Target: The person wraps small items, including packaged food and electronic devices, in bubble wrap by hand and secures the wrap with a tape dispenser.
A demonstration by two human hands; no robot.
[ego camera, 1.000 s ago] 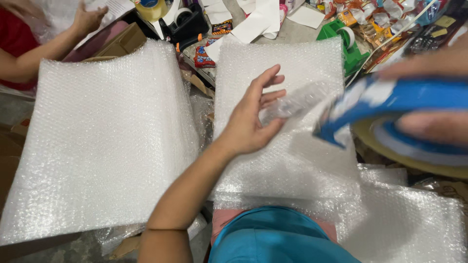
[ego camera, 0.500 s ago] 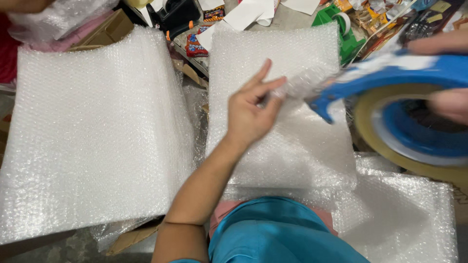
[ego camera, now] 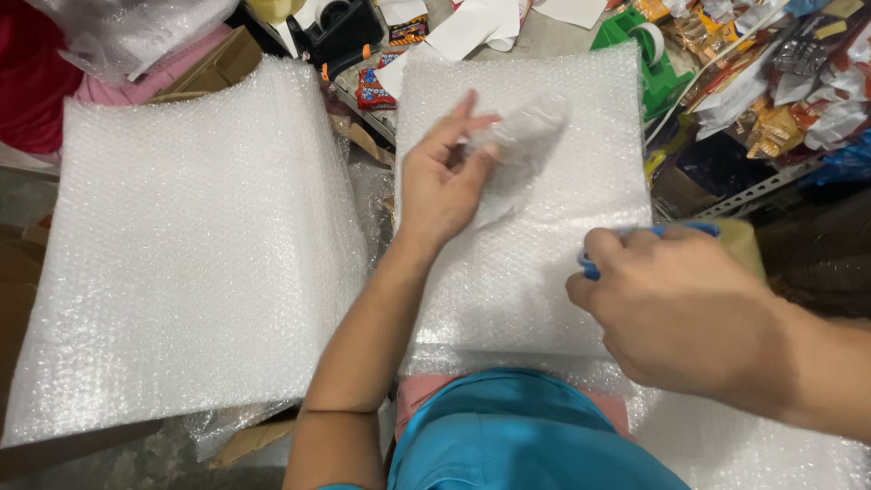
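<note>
Your left hand (ego camera: 445, 186) has open room in front of it and to its right: the bubble wrap sheet (ego camera: 535, 263) lies flat there, with only the small wrapped bundle (ego camera: 522, 145) raised on it. Your right hand (ego camera: 676, 313) with the tape dispenser (ego camera: 653, 234) blocks the sheet's near right corner. Past the far edge, the black box (ego camera: 345, 32), papers (ego camera: 472, 27) and green tape holder (ego camera: 649, 63) crowd the way. To the left, the big stack of bubble wrap (ego camera: 190, 245) offers a broad flat top.

left hand (ego camera: 442, 181) pinching, right hand (ego camera: 676, 304) gripping
</note>
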